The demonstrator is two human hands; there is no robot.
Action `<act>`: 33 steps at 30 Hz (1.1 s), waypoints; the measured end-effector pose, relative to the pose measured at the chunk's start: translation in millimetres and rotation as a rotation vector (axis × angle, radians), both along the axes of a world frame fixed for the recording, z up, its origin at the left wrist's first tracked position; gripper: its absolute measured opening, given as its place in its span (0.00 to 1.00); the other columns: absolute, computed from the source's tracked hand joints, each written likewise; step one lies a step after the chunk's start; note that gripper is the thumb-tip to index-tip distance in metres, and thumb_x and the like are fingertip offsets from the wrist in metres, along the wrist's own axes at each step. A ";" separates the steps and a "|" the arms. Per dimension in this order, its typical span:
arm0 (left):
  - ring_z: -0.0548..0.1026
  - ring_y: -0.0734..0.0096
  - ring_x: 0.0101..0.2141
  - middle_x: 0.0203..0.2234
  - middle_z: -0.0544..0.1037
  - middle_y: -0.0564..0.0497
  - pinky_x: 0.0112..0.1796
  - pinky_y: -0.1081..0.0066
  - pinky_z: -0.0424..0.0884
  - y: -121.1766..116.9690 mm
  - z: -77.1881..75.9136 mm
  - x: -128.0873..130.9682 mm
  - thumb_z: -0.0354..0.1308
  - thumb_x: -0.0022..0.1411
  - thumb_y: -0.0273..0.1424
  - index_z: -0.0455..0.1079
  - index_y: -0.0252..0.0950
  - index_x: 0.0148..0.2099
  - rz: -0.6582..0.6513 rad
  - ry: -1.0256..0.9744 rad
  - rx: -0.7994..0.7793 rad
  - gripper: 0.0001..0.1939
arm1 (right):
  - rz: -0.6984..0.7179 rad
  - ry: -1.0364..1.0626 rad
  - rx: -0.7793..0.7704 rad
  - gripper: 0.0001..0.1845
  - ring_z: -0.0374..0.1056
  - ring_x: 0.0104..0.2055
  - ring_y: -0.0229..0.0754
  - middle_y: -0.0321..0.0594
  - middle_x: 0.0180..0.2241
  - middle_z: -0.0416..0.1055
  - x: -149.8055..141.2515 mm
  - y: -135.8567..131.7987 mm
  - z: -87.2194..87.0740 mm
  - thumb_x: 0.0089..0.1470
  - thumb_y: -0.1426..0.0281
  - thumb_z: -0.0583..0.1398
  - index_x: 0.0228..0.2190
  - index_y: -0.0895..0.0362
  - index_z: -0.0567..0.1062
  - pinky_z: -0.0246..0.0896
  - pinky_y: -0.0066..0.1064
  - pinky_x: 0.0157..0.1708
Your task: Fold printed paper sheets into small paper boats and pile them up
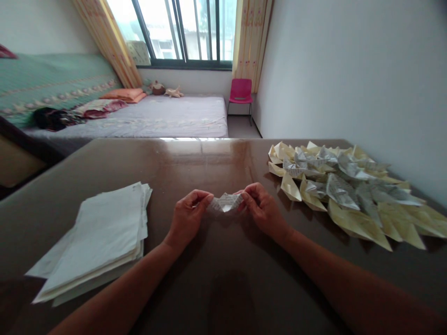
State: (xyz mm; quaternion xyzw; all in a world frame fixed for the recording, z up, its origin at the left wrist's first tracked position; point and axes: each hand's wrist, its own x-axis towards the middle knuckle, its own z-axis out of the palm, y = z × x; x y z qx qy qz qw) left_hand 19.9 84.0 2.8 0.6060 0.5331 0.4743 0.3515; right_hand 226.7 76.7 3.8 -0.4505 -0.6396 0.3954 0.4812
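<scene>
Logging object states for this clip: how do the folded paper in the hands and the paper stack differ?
The folded paper is small and creased into a peaked shape; the paper stack is larger and its sheets lie flat. The folded paper is held at both ends; the paper stack rests on the table. Both are paper.

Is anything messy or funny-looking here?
Yes, a bit. The paper pile on the left looks crooked: its edges don't line up, and a sheet pokes out on its left side. On the bed, dark cloth lies crumpled. I see no spill.
</scene>
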 end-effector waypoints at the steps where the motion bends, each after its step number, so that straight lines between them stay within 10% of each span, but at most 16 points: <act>1: 0.69 0.77 0.24 0.23 0.73 0.55 0.26 0.78 0.67 0.7 -0.1 -0.4 0.61 0.56 0.40 0.72 0.34 0.33 0.015 -0.060 -0.010 0.12 | -0.006 0.030 -0.012 0.11 0.71 0.28 0.37 0.38 0.33 0.74 0.4 1.2 -0.2 0.60 0.60 0.54 0.33 0.54 0.63 0.65 0.28 0.27; 8: 0.70 0.77 0.30 0.28 0.71 0.55 0.30 0.77 0.73 1.9 -2.7 2.1 0.62 0.56 0.39 0.70 0.34 0.35 0.019 -0.403 -0.069 0.12 | -0.063 0.175 -0.051 0.14 0.74 0.30 0.39 0.37 0.32 0.71 2.3 7.6 -1.8 0.59 0.57 0.54 0.33 0.54 0.61 0.66 0.28 0.25; 18: 0.71 0.64 0.49 0.52 0.67 0.47 0.47 0.66 0.74 6.4 -11.9 -7.7 0.65 0.53 0.30 0.73 0.39 0.43 -0.367 0.001 0.120 0.13 | -0.004 -0.106 0.124 0.06 0.74 0.32 0.38 0.40 0.39 0.76 6.5 4.3 -2.0 0.62 0.64 0.52 0.34 0.53 0.62 0.68 0.30 0.32; 33: 0.73 0.76 0.24 0.25 0.78 0.53 0.25 0.79 0.68 3.0 -5.1 -4.4 0.65 0.52 0.36 0.73 0.35 0.28 -0.059 0.097 0.124 0.09 | 0.038 0.157 -0.024 0.10 0.72 0.38 0.40 0.41 0.40 0.76 3.2 7.1 -1.9 0.60 0.59 0.54 0.33 0.52 0.61 0.70 0.31 0.30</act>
